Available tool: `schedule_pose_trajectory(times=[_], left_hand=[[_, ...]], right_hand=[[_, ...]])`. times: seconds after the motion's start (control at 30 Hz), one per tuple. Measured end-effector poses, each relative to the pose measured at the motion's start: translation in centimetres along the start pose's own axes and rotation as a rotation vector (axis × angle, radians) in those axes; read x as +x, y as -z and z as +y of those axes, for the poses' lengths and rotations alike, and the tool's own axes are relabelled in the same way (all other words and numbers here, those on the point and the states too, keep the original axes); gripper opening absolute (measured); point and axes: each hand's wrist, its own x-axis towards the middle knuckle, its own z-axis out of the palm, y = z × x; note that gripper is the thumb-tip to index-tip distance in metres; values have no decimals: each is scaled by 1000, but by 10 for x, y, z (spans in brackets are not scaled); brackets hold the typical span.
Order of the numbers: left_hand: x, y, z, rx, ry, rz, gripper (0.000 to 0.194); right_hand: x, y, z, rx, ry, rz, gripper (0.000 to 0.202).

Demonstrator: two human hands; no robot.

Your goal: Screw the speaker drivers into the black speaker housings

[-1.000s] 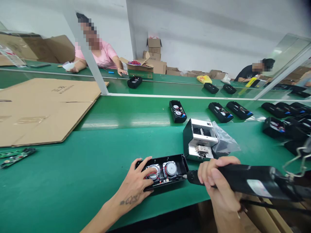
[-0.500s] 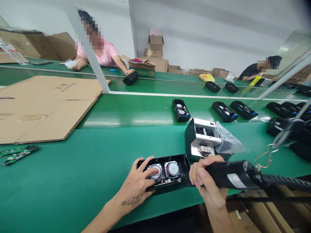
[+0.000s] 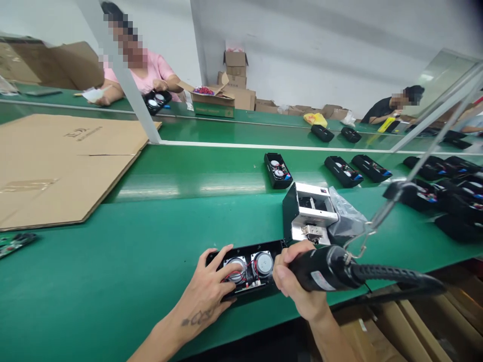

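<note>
My left hand grips the left end of an open black speaker housing on the green bench, its fingers spread over one round speaker driver. A second driver sits beside it, with thin red and black wires around them. In my closed right hand is a black electric screwdriver, held at the housing's right end. Its tip is hidden behind my fingers, so contact cannot be made out. From the screwdriver's rear, a cable runs right and a metal hook attaches to it.
A silver-and-black machine stands just behind the housing, a plastic bag beside it. More open housings lie beyond and crowd the right. Flat cardboard and a circuit board lie left. Two co-workers sit across.
My right hand and the screwdriver have shifted left, and the screwdriver's visible tip has become hidden. Across the bench, the co-worker at left has lifted a housing, showing its drivers. The view has shifted slightly.
</note>
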Motion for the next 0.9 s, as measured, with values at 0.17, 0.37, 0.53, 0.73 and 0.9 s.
schedule_pose_trajectory(times=[0.17, 0.37, 0.53, 0.73, 0.9], left_hand=[[0, 0, 1, -29, 12, 12, 32], [6, 5, 2, -18, 9, 30, 36], [8, 4, -5, -58, 45, -10, 30], [6, 2, -7, -53, 62, -26, 27], [7, 5, -5, -35, 63, -72, 25]], right_hand=[[0, -6, -2, -17, 1, 13, 21], [-7, -11, -4, -67, 5, 39, 24], [23, 22, -34, 90, 90, 207, 19], [85, 82, -33, -219, 262, 696, 28], [90, 92, -15, -271, 142, 564, 32]])
